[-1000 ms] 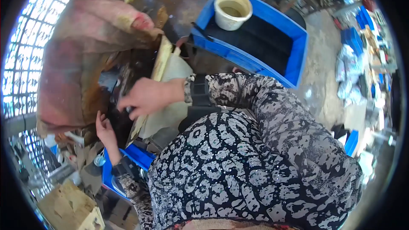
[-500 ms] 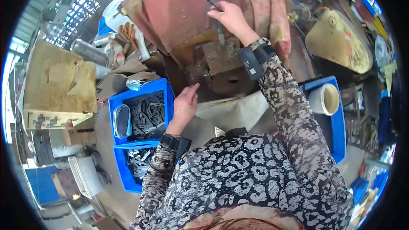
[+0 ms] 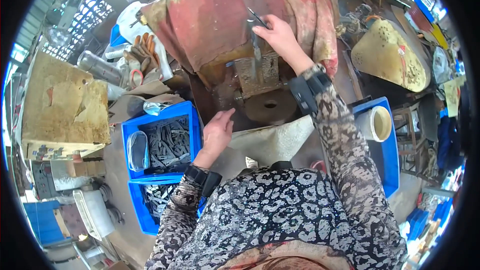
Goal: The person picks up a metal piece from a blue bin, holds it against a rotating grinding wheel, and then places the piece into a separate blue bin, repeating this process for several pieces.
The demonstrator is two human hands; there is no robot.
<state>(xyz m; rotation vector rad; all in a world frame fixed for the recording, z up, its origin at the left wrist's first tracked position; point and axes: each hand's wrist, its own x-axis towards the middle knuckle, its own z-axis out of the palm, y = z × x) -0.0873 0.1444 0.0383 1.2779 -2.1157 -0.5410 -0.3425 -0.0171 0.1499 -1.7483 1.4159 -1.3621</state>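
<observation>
In my right hand (image 3: 277, 34), the fingers pinch a thin dark metal strip (image 3: 257, 17), held up in front of a stained red cloth cover (image 3: 215, 25). Below it stands a wet brown block (image 3: 259, 76) with a shiny streak running down its front. A brown round disc (image 3: 270, 106) with a dark centre hole lies nearer to me. My left hand (image 3: 217, 132) hovers left of the disc with fingers stretched out, and no held thing shows in it. Beside that hand is a blue bin (image 3: 196, 135) of dark metal strips (image 3: 169, 142).
A second blue bin (image 3: 137, 207) of strips adjoins the first. At right, a blue tray (image 3: 392, 165) holds a cream bucket (image 3: 375, 124). Brown gloves (image 3: 146, 47) lie at far left, near a worn tan box (image 3: 65, 105). A stained tan triangular panel (image 3: 392, 55) stands far right.
My right hand has moved slightly right and nearer with the strip. My left hand sits a little lower in view. The whole view has shifted slightly.
</observation>
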